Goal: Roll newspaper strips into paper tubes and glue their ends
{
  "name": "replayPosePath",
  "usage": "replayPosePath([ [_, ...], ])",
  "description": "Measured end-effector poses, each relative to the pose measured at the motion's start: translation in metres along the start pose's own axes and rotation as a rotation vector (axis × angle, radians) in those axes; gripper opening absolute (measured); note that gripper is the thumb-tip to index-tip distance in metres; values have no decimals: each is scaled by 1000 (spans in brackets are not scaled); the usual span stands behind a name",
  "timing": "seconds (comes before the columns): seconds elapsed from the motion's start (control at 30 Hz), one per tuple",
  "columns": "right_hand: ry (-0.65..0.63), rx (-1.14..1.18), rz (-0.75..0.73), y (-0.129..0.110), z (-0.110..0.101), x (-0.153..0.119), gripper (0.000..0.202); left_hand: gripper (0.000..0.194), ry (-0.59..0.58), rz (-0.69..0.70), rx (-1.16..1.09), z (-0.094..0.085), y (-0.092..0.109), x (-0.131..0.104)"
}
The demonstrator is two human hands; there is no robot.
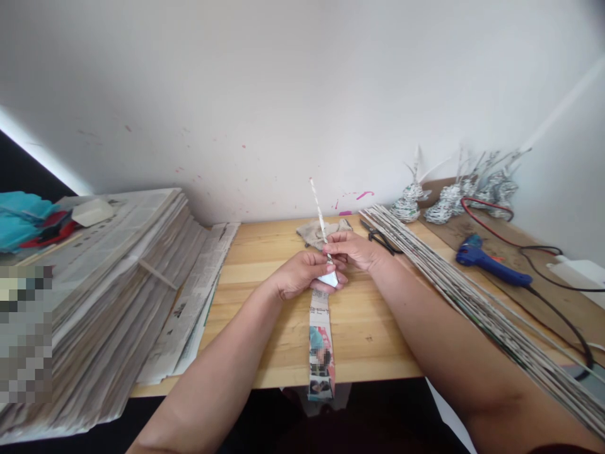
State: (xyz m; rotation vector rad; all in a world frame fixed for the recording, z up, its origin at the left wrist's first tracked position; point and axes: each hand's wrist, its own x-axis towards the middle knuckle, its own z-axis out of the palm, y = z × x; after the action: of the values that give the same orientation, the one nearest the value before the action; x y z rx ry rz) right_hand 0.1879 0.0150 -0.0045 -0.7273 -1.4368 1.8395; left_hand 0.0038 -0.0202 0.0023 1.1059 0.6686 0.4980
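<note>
A long newspaper strip [320, 318] runs from my hands down over the table's front edge. Its upper end is wound into a thin rolled paper tube [317, 203] that points up toward the wall. My left hand [302, 272] is closed on the strip where it meets the roll, and a pale folded part shows between the fingers. Just above it, my right hand [352, 250] pinches the tube between thumb and fingers. The fingers partly hide the join of strip and tube. Behind the hands a crumpled grey-beige cloth [307, 233] lies on the wooden table [265, 302].
Stacked newspapers [151, 252] rise at the left, with loose sheets [193, 309] beside them. To the right lie scissors [385, 241], a bundle of paper tubes [454, 290] and a blue glue gun [491, 265] with its cord. Woven paper figures [406, 200] stand at the back right.
</note>
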Motion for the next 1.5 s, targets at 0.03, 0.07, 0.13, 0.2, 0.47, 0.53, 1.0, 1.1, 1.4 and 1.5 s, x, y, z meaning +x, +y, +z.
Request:
replayPosePath([
  [0.03,-1,10,-5,0,0,-1,25,39,-7,3,-7,0,0,0],
  [0.07,-14,21,-6,-1,0,-2,25,39,-19,4,-23,0,1,-1],
  [0.13,-82,42,3,-1,-1,-4,26,39,-54,2,-72,-1,1,-1],
  [0.2,-163,60,5,0,-2,-5,28,38,-92,-1,-119,-1,1,-2],
  [0.47,-150,66,-3,7,-7,-1,26,41,-86,11,-58,0,1,-2],
  [0.53,-103,42,-6,6,-6,1,26,43,-61,22,-27,0,0,0],
  [1.0,-232,74,17,3,-6,-4,27,41,-88,-24,-69,-2,1,-2],
  [1.1,-222,91,23,6,-9,-1,25,41,-83,-33,-52,0,1,-2],
  [1.4,-52,-3,29,9,-8,4,26,42,-6,-9,60,-2,-3,1],
  [1.5,-13,6,11,6,-5,2,25,42,1,-20,41,-2,-2,1],
])
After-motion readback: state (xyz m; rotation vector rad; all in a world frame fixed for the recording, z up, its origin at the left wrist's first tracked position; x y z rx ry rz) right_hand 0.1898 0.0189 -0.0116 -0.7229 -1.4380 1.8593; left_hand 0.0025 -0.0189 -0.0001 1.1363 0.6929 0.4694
